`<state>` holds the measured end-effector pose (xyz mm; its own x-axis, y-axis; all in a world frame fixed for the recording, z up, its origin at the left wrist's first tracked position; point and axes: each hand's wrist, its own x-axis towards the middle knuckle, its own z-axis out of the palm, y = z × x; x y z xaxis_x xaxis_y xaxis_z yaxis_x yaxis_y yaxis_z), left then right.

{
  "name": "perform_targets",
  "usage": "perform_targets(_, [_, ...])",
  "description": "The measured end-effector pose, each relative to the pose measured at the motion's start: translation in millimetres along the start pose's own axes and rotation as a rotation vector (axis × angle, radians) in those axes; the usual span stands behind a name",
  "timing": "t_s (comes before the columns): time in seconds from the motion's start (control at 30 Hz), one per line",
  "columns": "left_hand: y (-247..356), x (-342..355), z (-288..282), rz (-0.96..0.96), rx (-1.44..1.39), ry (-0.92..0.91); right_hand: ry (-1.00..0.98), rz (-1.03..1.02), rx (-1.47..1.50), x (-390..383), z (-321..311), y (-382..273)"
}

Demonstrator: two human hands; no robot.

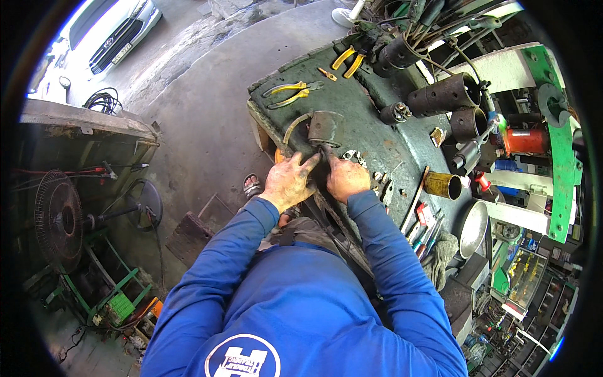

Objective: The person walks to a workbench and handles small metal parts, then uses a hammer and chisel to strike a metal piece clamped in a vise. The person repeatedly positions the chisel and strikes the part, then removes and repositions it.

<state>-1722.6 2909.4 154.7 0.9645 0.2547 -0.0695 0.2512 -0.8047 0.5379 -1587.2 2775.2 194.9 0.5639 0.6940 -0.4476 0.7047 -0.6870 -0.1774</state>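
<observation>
My left hand and my right hand rest close together at the near edge of a grimy green workbench. Both are greasy and curled around a small dark part between them; what it is stays unclear. Just beyond my fingers stands a short grey metal cylinder housing with a curved strip beside it. Small nuts and bits lie to the right of my right hand.
Yellow-handled pliers lie farther back on the bench, with more yellow-handled tools behind. Rusty cylindrical housings and a brass-coloured tube crowd the right side. A floor fan stands left; a white car is parked at top left.
</observation>
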Motion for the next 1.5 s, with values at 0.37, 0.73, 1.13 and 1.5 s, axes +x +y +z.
perform_targets(0.37, [1.2, -1.0, 1.0, -0.018, -0.003, -0.005, 0.013, -0.021, -0.016, -4.2, 4.2, 8.5])
perform_targets(0.73, [2.7, -0.9, -0.9, -0.021, -0.006, -0.025, 0.136, -0.043, -0.023, -24.2, 13.1, 9.6])
perform_targets(1.13, [4.0, 0.9, 4.6, -0.020, 0.167, -0.094, 0.411, 0.284, 0.205, -172.4, 32.1, 78.1])
perform_targets(1.5, [-3.8, -54.4, -34.7, -0.001, -0.042, 0.003, 0.642, 0.852, 0.252, -297.3, 64.9, 147.3])
